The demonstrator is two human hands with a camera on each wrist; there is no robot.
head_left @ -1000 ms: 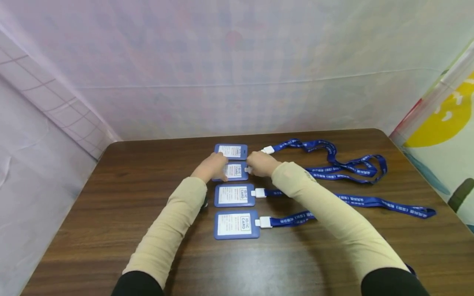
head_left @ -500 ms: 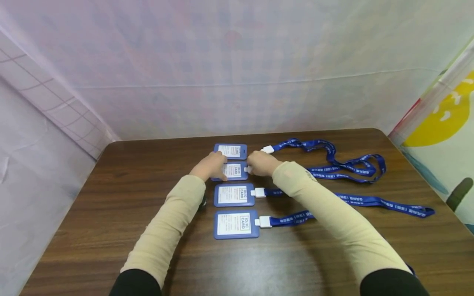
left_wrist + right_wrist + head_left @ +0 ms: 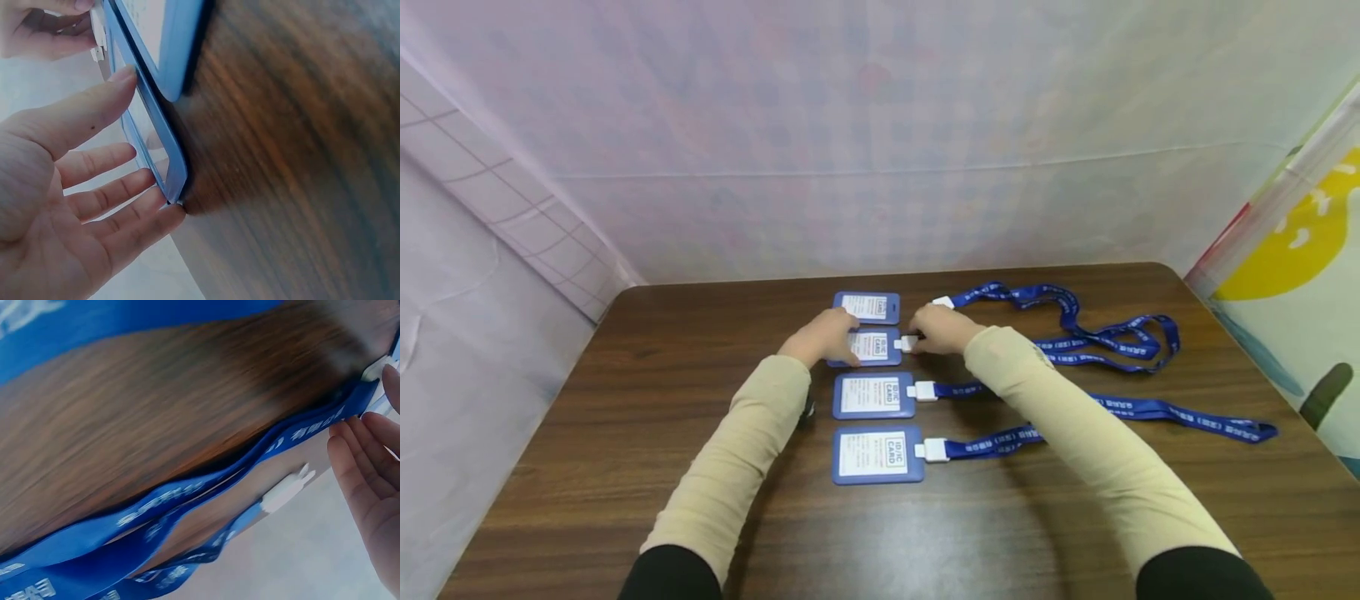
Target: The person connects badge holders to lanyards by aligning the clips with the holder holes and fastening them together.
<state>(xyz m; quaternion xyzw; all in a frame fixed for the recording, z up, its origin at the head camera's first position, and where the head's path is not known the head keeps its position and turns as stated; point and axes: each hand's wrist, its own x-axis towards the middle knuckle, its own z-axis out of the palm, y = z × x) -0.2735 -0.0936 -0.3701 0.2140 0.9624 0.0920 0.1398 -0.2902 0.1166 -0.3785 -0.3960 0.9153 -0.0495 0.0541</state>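
My left hand (image 3: 822, 336) lies at the left end of the second blue badge holder (image 3: 876, 347) from the back. In the left wrist view its thumb reaches over one long edge of the holder, with loosely spread fingers at the opposite edge and end. The right hand (image 3: 946, 329) is by the white clip (image 3: 907, 343) joined to that holder's right end. Its thumb and fingers stand apart on either side of the blue lanyard (image 3: 300, 434) near the clip in the right wrist view. Behind lies another badge holder (image 3: 871, 307), its slot end apart from a loose white clip (image 3: 943, 302).
Two more badge holders lie nearer on the brown table (image 3: 625, 467), a third-row holder (image 3: 874, 395) and a front holder (image 3: 877, 455), both clipped to lanyards running right. The back lanyard (image 3: 1048, 293) curls across the right side. A pale curtain (image 3: 880, 167) hangs behind the table.
My right hand has shifted slightly right, uncovering the white clip at the second badge holder. The left hand has stayed at that holder with almost no movement.
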